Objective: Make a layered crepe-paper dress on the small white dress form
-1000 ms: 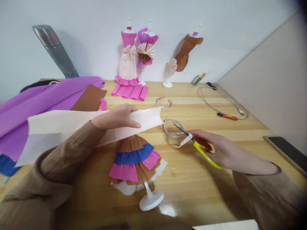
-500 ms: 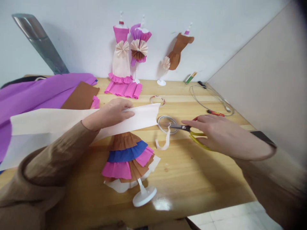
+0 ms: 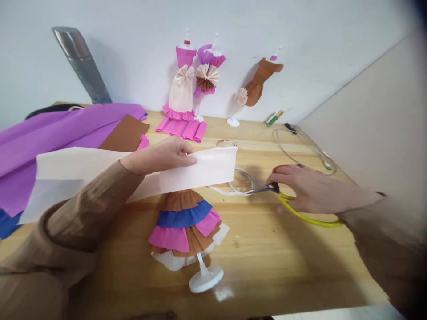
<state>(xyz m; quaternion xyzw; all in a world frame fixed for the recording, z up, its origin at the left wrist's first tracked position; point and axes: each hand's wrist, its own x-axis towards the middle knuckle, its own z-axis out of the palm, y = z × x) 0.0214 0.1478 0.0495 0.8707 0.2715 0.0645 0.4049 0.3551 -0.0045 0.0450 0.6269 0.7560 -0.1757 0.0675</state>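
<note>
My left hand (image 3: 160, 155) pinches a long sheet of off-white crepe paper (image 3: 213, 168) between thumb and fingers. The sheet stretches left beneath my forearm, and its right end points toward the scissors. In my right hand (image 3: 313, 189) are scissors (image 3: 274, 188) with yellow and red handles, blades pointing left. A thin off-white paper strip (image 3: 227, 192) lies at the blade tips, below the sheet's edge. Under the sheet is a small dress form in a tiered brown, blue and pink paper skirt (image 3: 185, 218), tilted with its white base (image 3: 206, 280) toward me; its upper part is hidden.
Dressed mini forms, one in a pink and cream dress (image 3: 182, 91) and one in a brown dress (image 3: 262, 80), stand by the wall. Purple paper (image 3: 83, 122) is heaped left. A tape roll (image 3: 245, 175) and a cable (image 3: 283, 149) lie on the table.
The view has shifted. The scissors have come lower and turned, with the strip now stretched out leftward from the blades instead of hanging in a curl. My left hand keeps hold of the sheet.
</note>
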